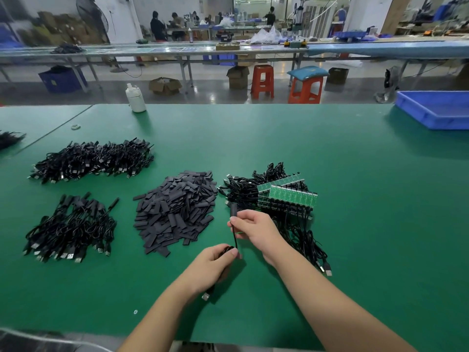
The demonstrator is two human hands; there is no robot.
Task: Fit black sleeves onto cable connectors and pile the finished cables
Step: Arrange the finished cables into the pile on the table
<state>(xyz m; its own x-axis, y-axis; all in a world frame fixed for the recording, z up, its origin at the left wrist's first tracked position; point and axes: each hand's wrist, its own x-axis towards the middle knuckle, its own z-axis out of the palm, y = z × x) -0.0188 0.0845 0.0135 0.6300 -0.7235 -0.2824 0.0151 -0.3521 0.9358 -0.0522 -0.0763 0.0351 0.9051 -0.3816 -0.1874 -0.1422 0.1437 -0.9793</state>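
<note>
My right hand (256,227) pinched a thin black cable (235,238) just below its sleeved end, thumb and fingers (234,219) clenched on the cord, and the black sleeve (233,208) stood up past my fingertips, already over the connector as far as I could tell. My left hand (212,264) curled round the coiled rest of that cable, its USB plug (205,296) hanging out below my palm toward me. The loose sleeves (175,212) lay heaped just to the left of my right fingers, and the unsleeved cables with their green boards (286,195) lay just beyond and to the right of them. Further left of both hands, well apart on the green desk (279,138), sat the near pile of finished cables (71,229), with a larger pile (94,158) beyond it. I judged the step in hand to be seating the sleeve and sending the cable over to that near pile. To do it well I needed the sleeve pushed square and fully down so no board showed, the pinch kept low on the cord rather than on the sleeve, and the coil held gathered so it landed without snagging its neighbours.
</note>
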